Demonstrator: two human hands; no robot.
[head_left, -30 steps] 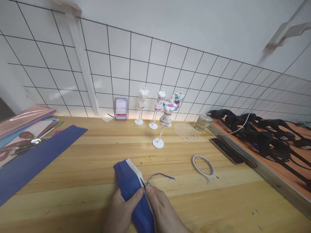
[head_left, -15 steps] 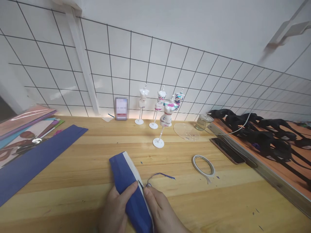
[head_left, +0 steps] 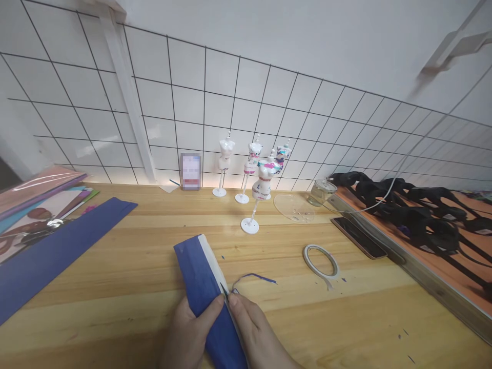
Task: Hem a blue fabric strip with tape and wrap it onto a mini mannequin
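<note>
A long blue folded sheet (head_left: 200, 271), crepe paper or cloth, with a white strip along its right edge, slants up from the near edge. My left hand (head_left: 194, 325) grips it from the left, the thumb pressed on top near the white strip. My right hand (head_left: 253, 328) is closed on its right edge, thumb and fingertips pinched together. Between the two thumbs a small dark gap shows at the white strip. A thin curled blue strip (head_left: 257, 277) trails out beyond the right fingertips; whether it is joined to the sheet is hidden.
A roll of white tape (head_left: 321, 260) lies to the right, near a phone (head_left: 359, 237). Several small white mannequins (head_left: 264, 179) stand behind. A second blue strip (head_left: 69, 251), scissors (head_left: 38, 230) and coloured sheets lie left. A glass jar (head_left: 323, 192) sits at the back right.
Both hands have shifted slightly right along with the blue sheet, and the left thumb is closer to the right thumb. The hands keep their grip.
</note>
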